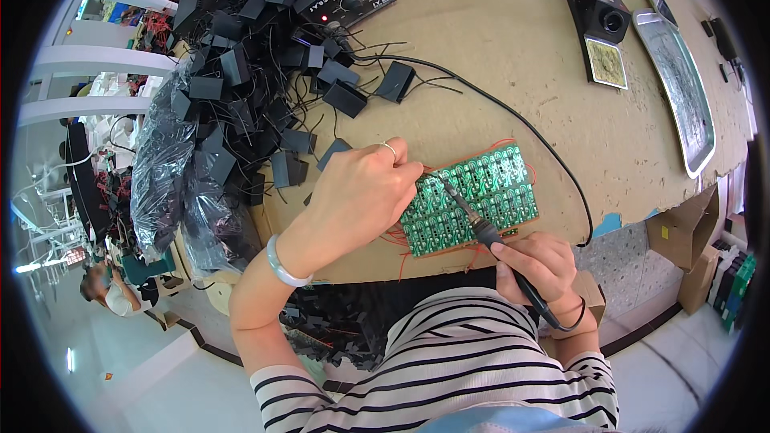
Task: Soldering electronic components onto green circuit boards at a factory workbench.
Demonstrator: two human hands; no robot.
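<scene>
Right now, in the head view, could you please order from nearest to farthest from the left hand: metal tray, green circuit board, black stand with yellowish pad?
1. Green circuit board, just right of the left hand.
2. Black stand with yellowish pad, farther right and up.
3. Metal tray, at the far right, beyond the stand.

We are wearing a white fabric top point(449, 338) with narrow black stripes, its short sleeves point(290, 394) matching. Our left wrist point(305, 245) is carrying a smooth, pale, round bangle point(275, 260), and our left hand point(361, 188) a slim metallic ring point(391, 148).
</scene>
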